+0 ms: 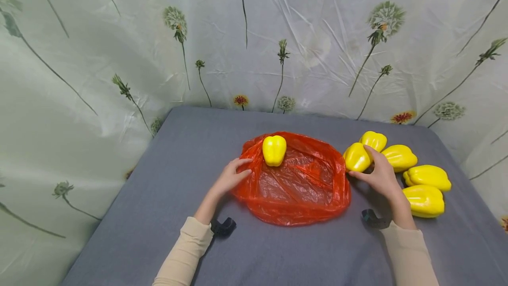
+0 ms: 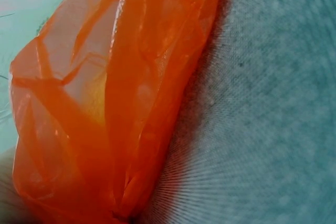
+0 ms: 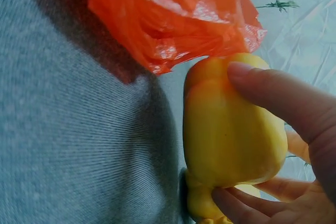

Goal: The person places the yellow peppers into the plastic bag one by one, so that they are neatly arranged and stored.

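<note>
A red plastic bag [image 1: 293, 213] lies spread with its mouth facing up, one yellow bell pepper [image 1: 274, 150] at its far left inside. My left hand [image 1: 230, 178] grips the bag's left side, thumb and fingers at the rim; the left wrist view shows the plastic [image 2: 142, 77] gathered into folds, with most of the hand hidden. My right hand [image 1: 381, 175] holds another yellow bell pepper [image 1: 356, 158] between thumb and fingers, right beside the bag's right rim. In the right wrist view the thumb lies along this pepper [image 3: 226, 129], close under the bag's edge.
Several more yellow bell peppers [image 1: 427, 177] lie in a curved row to the right and behind my right hand. Grey cloth [image 1: 166, 180] covers the table. A pale curtain [image 1: 222, 39] with dandelion prints hangs along its back and sides.
</note>
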Demonstrator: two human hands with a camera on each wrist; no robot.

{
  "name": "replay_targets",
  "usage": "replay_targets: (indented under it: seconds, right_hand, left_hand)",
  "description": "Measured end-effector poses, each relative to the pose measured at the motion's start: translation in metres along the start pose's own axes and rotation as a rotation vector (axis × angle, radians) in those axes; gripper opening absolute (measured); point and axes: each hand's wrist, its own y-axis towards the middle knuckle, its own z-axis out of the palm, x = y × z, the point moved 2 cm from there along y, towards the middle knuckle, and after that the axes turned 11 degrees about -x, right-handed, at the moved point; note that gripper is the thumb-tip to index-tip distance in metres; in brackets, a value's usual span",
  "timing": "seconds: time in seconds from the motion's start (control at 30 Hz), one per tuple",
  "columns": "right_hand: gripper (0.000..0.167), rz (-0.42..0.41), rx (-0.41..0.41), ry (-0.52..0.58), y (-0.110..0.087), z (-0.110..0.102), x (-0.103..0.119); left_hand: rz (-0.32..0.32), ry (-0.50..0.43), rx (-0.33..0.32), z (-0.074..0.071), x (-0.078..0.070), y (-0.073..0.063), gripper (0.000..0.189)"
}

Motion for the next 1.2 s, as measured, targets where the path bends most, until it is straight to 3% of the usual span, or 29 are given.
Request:
replay_targets:
  seconds: [0.47,0.9,1.2]
  right_hand:
    - [0.092,0.014,-0.052,0.005,0.0,-0.003,0.007]
    - [0.09,-0.009,-0.207,-0.022,0.001,-0.007,0.016]
    - [0.09,-0.034,-0.251,0.007,0.0,-0.007,0.03]
  left_hand:
    - [0.008,0.002,-0.001,0.001,0.0,0.0,0.039]
    - [-0.009,0.003,0.004,0.0,-0.001,-0.001,0.039]
    - [-0.001,-0.004,0.0,0.001,-0.002,0.0,0.039]
